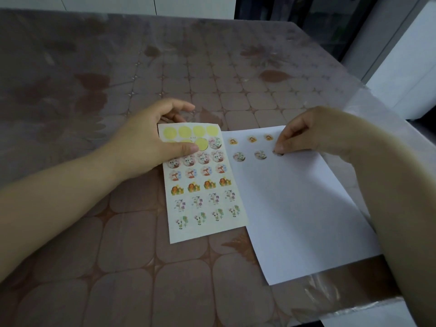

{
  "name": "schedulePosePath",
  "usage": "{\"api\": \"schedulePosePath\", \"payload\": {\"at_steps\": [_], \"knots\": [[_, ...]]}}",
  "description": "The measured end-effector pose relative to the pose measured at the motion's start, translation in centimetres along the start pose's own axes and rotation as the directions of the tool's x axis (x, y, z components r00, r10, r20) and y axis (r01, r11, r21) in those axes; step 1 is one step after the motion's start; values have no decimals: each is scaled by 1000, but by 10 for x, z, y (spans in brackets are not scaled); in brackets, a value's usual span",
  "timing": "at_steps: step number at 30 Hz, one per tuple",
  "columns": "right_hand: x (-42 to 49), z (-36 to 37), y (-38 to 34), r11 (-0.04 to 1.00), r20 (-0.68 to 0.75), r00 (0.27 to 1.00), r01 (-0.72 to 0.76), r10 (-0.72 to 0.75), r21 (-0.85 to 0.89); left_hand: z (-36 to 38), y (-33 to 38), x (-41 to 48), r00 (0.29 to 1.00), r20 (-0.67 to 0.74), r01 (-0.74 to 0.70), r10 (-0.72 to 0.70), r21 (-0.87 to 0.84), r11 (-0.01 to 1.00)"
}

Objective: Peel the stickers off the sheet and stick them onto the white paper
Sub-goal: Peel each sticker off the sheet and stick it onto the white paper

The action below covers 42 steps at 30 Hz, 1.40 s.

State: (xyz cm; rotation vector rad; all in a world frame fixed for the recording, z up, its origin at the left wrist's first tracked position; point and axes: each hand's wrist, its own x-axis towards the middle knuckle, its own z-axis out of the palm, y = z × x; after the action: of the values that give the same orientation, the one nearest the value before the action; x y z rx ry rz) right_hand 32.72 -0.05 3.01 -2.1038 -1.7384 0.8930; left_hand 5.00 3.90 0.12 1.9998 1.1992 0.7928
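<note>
The sticker sheet [203, 185] lies in the middle of the table, with several bare yellow circles at its top and rows of cartoon stickers below. My left hand [146, 140] rests on its upper left corner, thumb pressed flat on the sheet. The white paper [295, 208] lies to the right, its left edge under the sheet. It carries three small stickers in a top row and two round ones [238, 156] below. My right hand [306, 135] pinches a round sticker [278, 152] against the paper, right of those two; fingertips mostly hide it.
The table [118, 267] has a brown patterned cloth under clear plastic. Its right edge [368, 300] runs close beside the paper, whose lower right corner reaches it. A white cabinet [405, 74] stands beyond at the right.
</note>
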Motion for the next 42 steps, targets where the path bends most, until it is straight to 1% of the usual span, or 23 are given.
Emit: {"api": "schedulePosePath", "payload": {"at_steps": [5, 11, 13, 15, 18, 20, 22, 23, 25, 28, 30, 35, 40, 42], "knots": [[2, 2, 2, 999, -18, 1000, 19, -18, 27, 0, -1, 0, 1000, 13, -3, 3, -1, 1000], [10, 3, 7, 998, -62, 998, -11, 14, 56, -1, -3, 0, 1000, 27, 6, -5, -27, 1000], [10, 5, 7, 999, -79, 997, 5, -2, 36, -1, -3, 0, 1000, 31, 6, -5, -33, 999], [8, 9, 3, 998, -139, 988, 67, -65, 9, 0, -3, 0, 999, 36, 6, -5, -26, 1000], [-1, 26, -19, 960, -240, 935, 278, -262, 31, 0, -3, 1, 999, 38, 9, -8, -15, 1000], [-6, 42, -34, 922, -244, 899, 385, -364, 47, -1, -2, 1, 999, 48, 24, -22, -32, 999], [-7, 55, -43, 906, -230, 883, 423, -409, 13, -1, 1, 1, 997, 67, 33, -28, -86, 996], [-7, 58, -44, 903, -232, 881, 429, -413, 22, -1, 2, 1, 997, 75, 34, -26, -111, 993], [-7, 62, -45, 891, -238, 882, 440, -406, 113, -2, 2, 0, 996, 82, 33, -21, -143, 989], [-8, 63, -46, 845, -234, 882, 463, -409, 268, -2, 1, 0, 995, 93, 32, -17, -165, 986], [-9, 65, -47, 813, -232, 873, 486, -430, 321, -1, 2, 1, 997, 81, 25, -12, -164, 986], [-12, 71, -51, 806, -227, 868, 496, -442, 323, 3, 6, 1, 1000, 15, -26, 27, -80, 996], [-11, 74, -51, 801, -244, 876, 479, -415, 360, 5, 6, 2, 1000, -11, 19, -21, -136, 991], [-10, 75, -50, 792, -268, 880, 471, -392, 388, 5, 6, 2, 999, 0, 46, -47, -195, 980]]}}
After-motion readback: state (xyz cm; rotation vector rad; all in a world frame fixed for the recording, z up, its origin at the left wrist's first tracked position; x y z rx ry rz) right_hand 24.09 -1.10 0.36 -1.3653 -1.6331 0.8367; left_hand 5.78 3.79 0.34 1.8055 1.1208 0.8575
